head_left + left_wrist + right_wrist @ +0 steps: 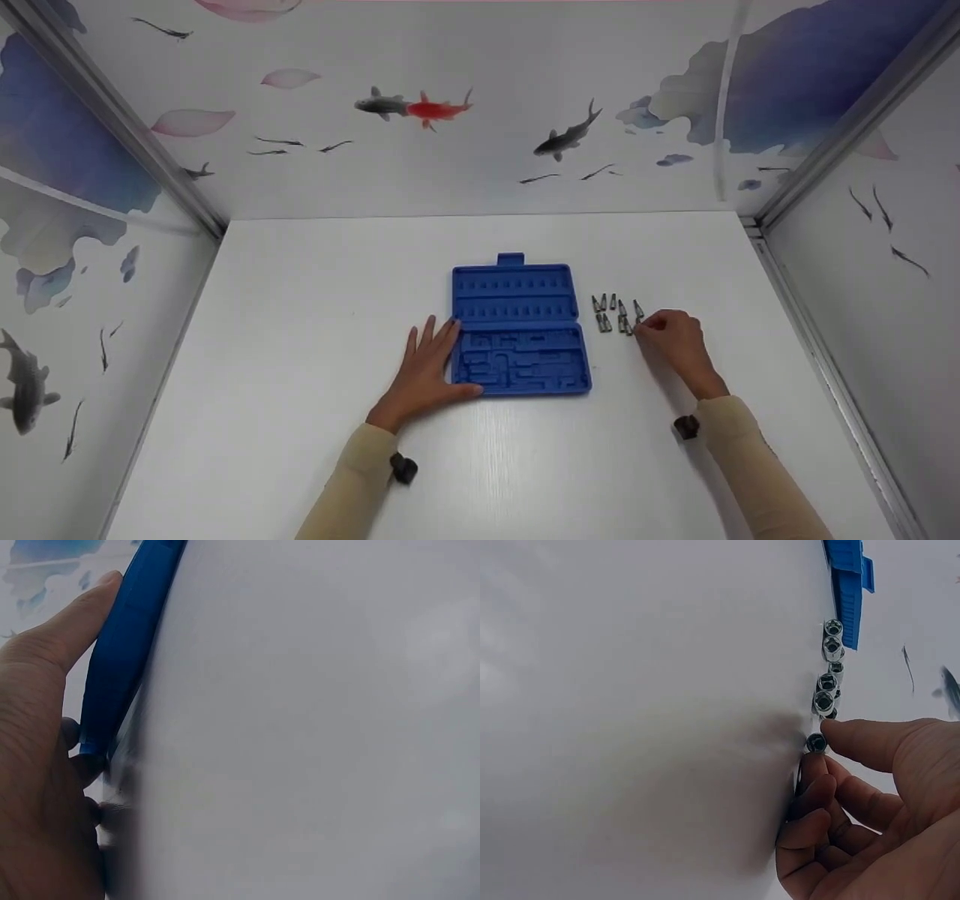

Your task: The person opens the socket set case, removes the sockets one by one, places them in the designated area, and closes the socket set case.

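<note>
A blue plastic tool case (517, 321) lies spread flat on the white table, with moulded recesses in both halves. My left hand (421, 377) rests along its left side, fingers spread and thumb over the front corner. In the left wrist view the thumb lies against the blue case (124, 652). Right of the case stand several small metal sockets (604, 323) in loose rows. At their right end my right hand (677, 345) pinches one socket (817, 743) between thumb and forefinger, its hollow end facing the right wrist camera. The other fingers curl below it.
White table (300, 315) surrounds the case. Behind it rises a white wall panel (480, 165) printed with fish and petals, and similar panels stand at the left and right with metal corner rails. A small black camera sits on each wrist.
</note>
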`<action>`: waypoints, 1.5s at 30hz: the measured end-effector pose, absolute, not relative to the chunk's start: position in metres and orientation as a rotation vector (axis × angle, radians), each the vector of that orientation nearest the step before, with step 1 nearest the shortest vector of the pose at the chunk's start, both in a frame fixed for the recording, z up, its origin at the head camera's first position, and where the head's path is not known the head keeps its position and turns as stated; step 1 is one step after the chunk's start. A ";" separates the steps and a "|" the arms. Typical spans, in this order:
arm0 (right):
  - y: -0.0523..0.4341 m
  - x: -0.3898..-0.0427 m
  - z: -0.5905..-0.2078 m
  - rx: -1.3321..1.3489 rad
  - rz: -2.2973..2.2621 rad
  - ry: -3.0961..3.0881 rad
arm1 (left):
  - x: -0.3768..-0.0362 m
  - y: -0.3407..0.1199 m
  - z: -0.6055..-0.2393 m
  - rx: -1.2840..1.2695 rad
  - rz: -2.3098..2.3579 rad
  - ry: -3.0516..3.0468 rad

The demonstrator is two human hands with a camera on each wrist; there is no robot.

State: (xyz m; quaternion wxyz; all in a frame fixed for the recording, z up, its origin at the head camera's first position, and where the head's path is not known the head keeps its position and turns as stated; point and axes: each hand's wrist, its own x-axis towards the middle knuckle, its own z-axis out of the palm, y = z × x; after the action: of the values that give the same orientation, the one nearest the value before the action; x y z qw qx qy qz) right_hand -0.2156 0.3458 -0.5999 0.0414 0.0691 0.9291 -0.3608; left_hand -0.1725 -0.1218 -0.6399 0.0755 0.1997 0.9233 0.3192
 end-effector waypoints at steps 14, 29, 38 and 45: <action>0.348 -0.205 -0.601 0.182 -1.099 2.920 | -0.176 -0.124 -0.643 0.596 0.967 2.766; 0.335 -0.192 -0.596 -0.008 -1.201 2.990 | -0.173 -0.126 -0.639 0.577 0.992 2.759; 0.320 -0.193 -0.593 -0.278 -1.281 2.994 | -0.172 -0.124 -0.641 0.531 1.021 2.746; 0.312 -0.192 -0.594 -0.326 -1.315 2.986 | -0.169 -0.121 -0.640 0.506 1.044 2.747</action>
State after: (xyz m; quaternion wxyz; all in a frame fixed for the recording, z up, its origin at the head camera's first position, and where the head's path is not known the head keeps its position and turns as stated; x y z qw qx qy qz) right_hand -0.1920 0.3120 -0.5944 -0.0689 -0.0992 0.9085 -0.4000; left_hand -0.1691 -0.1207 -0.6400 0.0797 0.1693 0.9182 0.3491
